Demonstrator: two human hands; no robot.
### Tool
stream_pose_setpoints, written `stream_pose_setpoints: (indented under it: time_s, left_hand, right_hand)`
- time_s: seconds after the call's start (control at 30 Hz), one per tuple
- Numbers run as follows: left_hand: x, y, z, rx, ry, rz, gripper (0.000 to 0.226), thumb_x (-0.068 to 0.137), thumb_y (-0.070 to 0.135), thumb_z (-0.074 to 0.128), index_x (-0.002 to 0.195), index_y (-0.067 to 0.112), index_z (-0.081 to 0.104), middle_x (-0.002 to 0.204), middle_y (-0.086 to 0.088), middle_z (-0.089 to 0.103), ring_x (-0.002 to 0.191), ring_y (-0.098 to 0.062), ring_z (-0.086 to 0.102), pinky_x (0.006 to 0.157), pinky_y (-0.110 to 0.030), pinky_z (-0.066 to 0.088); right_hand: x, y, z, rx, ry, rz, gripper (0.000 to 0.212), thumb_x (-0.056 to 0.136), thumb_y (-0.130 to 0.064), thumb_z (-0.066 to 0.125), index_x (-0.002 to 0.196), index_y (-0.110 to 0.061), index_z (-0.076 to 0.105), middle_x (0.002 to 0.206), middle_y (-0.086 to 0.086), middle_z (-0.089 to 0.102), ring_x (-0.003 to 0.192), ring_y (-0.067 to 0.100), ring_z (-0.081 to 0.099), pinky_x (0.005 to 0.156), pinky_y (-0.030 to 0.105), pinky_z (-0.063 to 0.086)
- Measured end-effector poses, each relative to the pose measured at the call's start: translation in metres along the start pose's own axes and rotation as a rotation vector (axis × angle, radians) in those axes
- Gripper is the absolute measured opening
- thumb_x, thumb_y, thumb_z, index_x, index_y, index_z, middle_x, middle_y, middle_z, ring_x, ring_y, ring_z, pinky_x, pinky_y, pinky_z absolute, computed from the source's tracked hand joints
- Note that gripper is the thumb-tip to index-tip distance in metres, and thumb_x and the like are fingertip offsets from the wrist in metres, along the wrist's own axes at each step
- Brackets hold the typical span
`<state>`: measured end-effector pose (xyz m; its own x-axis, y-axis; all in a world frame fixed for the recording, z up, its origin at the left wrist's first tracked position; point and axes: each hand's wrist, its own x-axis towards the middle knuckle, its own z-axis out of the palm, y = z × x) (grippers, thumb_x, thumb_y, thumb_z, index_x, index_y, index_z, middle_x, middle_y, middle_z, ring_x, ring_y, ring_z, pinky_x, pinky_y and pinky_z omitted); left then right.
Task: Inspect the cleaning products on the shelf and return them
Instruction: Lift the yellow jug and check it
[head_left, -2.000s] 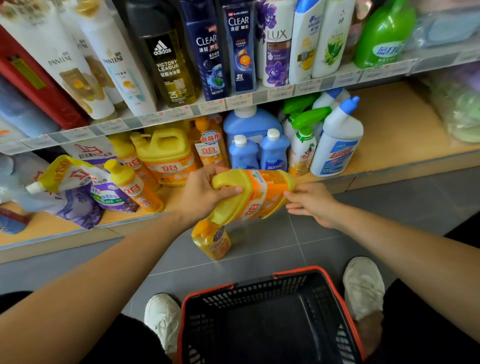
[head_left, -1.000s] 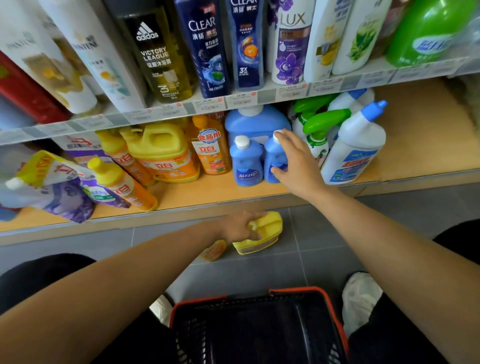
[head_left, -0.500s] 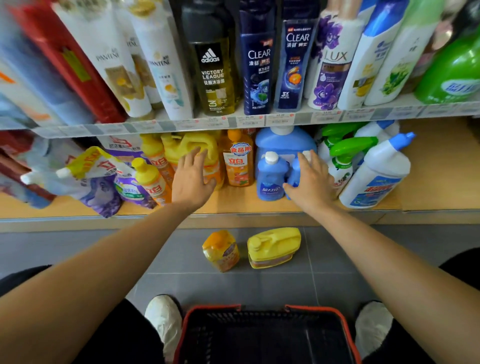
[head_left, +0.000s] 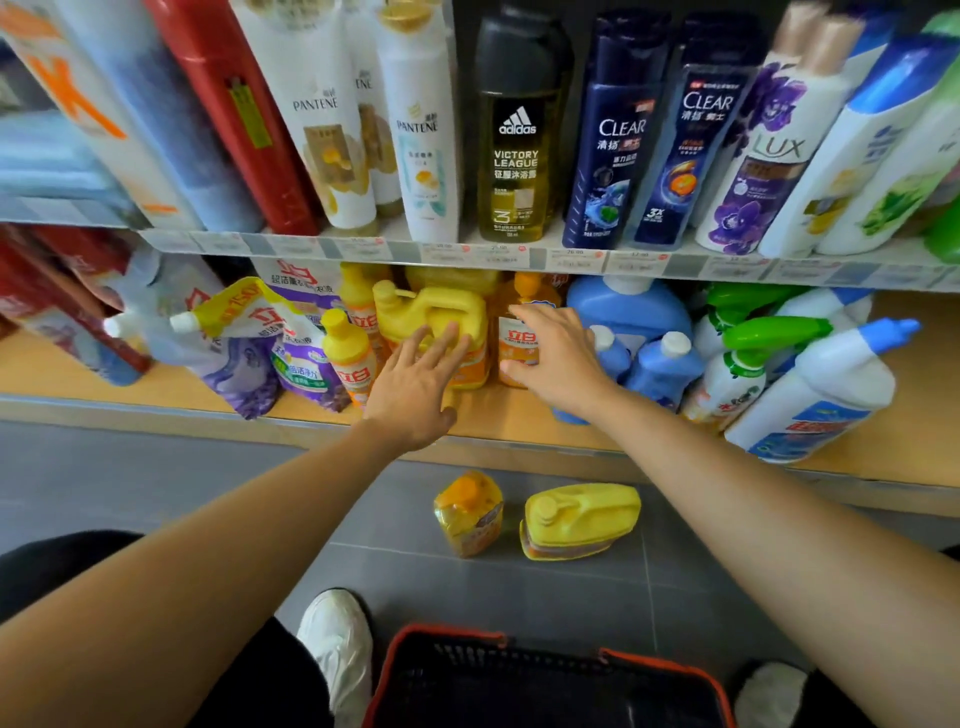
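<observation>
**Both grips at the lower shelf; two products parked on the floor**

Left grip (head_left: 415, 384) is reaching in released, fingers straight and fanned, fingertips (head_left: 451, 338) lying against the yellow jug (head_left: 441, 314) in the front row of the lower shelf (head_left: 78, 376). Right grip (head_left: 558, 358) is spreading over the orange bottle (head_left: 519, 340) just beside it, thumb low and fingers high. It is not closing round the bottle and is holding nothing.

Judgement: the front row is sitting within easy reach, so these two look like the next items for inspection.

The floor jug (head_left: 579, 522) and floor bottle (head_left: 470, 514) are standing upright side by side on the floor (head_left: 156, 483), below the shelf edge and ahead of the basket (head_left: 457, 633). Judgement: they are waiting outside the basket because they are going back on the shelf, and both hands are being kept free.

Materials:
- Both jugs are showing opaque, glossy yellow plastic, boxy, with a moulded handle and a screw cap. The flat bases are keeping them stable.
- The floor bottle is looking translucent orange under a shiny label.
- The refill pouches (head_left: 244, 358) are slumping, being soft film.
- The floor tiles are reading grey and matte.
</observation>
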<state>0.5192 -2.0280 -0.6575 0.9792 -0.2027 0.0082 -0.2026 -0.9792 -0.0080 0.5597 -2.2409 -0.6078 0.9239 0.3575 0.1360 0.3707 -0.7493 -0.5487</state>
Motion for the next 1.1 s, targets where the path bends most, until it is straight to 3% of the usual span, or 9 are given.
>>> stream_pose_setpoints:
  time_s: [0.1,0.23,0.33,0.47,0.57,0.7,0.8,0.93,1.1]
  left_hand:
    - [-0.015,-0.005,0.000,0.000,0.019,0.058,0.097,0.087,0.042,0.067,0.162,0.031,0.007,0.170,0.004,0.003,0.156,-0.032,0.006,0.124,-0.046,0.019]
    - [-0.031,-0.017,-0.010,-0.094,-0.008,0.120,0.079,0.088,0.033,0.068,0.158,0.028,0.031,0.170,0.007,0.009,0.154,-0.030,0.013,0.118,-0.045,0.032]
    - [-0.043,-0.024,-0.021,-0.268,0.050,0.129,0.055,0.087,0.016,0.068,0.141,0.020,0.058,0.162,0.000,0.037,0.148,-0.028,0.033,0.112,-0.042,0.040]
    - [-0.054,-0.036,-0.033,-0.376,0.184,-0.075,0.031,0.086,0.014,0.068,0.116,0.019,0.075,0.119,-0.002,0.073,0.108,-0.025,0.066,0.085,-0.034,0.054]
    - [-0.059,-0.043,-0.039,-0.504,0.210,-0.278,0.027,0.089,0.020,0.065,0.114,0.022,0.075,0.112,0.001,0.075,0.100,-0.022,0.069,0.083,-0.038,0.059]
    - [-0.063,-0.045,-0.044,-0.716,0.207,-0.408,0.040,0.090,0.023,0.070,0.129,0.022,0.065,0.119,0.000,0.072,0.108,-0.019,0.067,0.090,-0.039,0.058]
    - [-0.067,-0.040,-0.046,-0.906,0.160,-0.457,0.058,0.089,0.029,0.075,0.142,0.021,0.052,0.133,-0.001,0.063,0.116,-0.016,0.060,0.095,-0.039,0.055]
    - [-0.078,-0.028,-0.057,-1.096,0.155,-0.369,0.065,0.094,0.034,0.070,0.152,0.029,0.041,0.148,0.009,0.052,0.130,-0.012,0.049,0.103,-0.036,0.049]
    - [-0.089,0.002,-0.089,-1.244,0.163,-0.181,0.045,0.099,0.021,0.062,0.138,0.039,0.048,0.119,0.040,0.062,0.116,0.017,0.055,0.084,-0.005,0.048]
  right_hand:
    - [0.024,-0.014,0.008,0.077,-0.072,-0.053,0.066,0.087,-0.030,0.073,0.147,-0.018,0.046,0.150,0.005,0.048,0.138,0.029,0.042,0.114,0.046,0.033]
    - [0.042,-0.028,0.023,0.134,-0.115,-0.087,0.053,0.088,-0.029,0.073,0.137,-0.020,0.058,0.133,0.005,0.059,0.127,0.027,0.052,0.108,0.044,0.040]
    - [0.048,-0.035,0.032,0.047,-0.143,-0.127,0.046,0.087,-0.032,0.073,0.131,-0.020,0.064,0.119,0.003,0.059,0.119,0.029,0.051,0.101,0.040,0.040]
    - [0.054,-0.049,0.037,-0.048,-0.192,-0.129,0.043,0.087,-0.022,0.067,0.130,-0.023,0.061,0.120,0.011,0.056,0.117,0.035,0.049,0.099,0.043,0.038]
    - [0.057,-0.055,0.034,-0.068,-0.243,-0.099,0.041,0.085,-0.035,0.072,0.122,-0.018,0.064,0.115,0.013,0.057,0.111,0.032,0.052,0.095,0.041,0.041]
    - [0.055,-0.057,0.023,-0.139,-0.279,-0.080,0.040,0.081,-0.054,0.074,0.077,-0.018,0.057,0.082,-0.003,0.053,0.089,0.024,0.051,0.078,0.038,0.037]
    - [0.047,-0.056,0.013,-0.032,-0.260,-0.088,0.036,0.084,-0.046,0.074,0.083,-0.011,0.067,0.084,0.004,0.061,0.088,0.025,0.057,0.080,0.040,0.041]
    - [0.028,-0.053,-0.007,0.053,-0.252,-0.139,0.037,0.083,-0.042,0.077,0.079,-0.008,0.066,0.078,0.008,0.063,0.078,0.025,0.058,0.065,0.038,0.041]
    - [0.003,-0.055,-0.060,0.138,-0.245,-0.187,0.034,0.078,-0.044,0.081,0.077,-0.012,0.070,0.075,0.004,0.065,0.070,0.011,0.059,0.061,0.031,0.043]
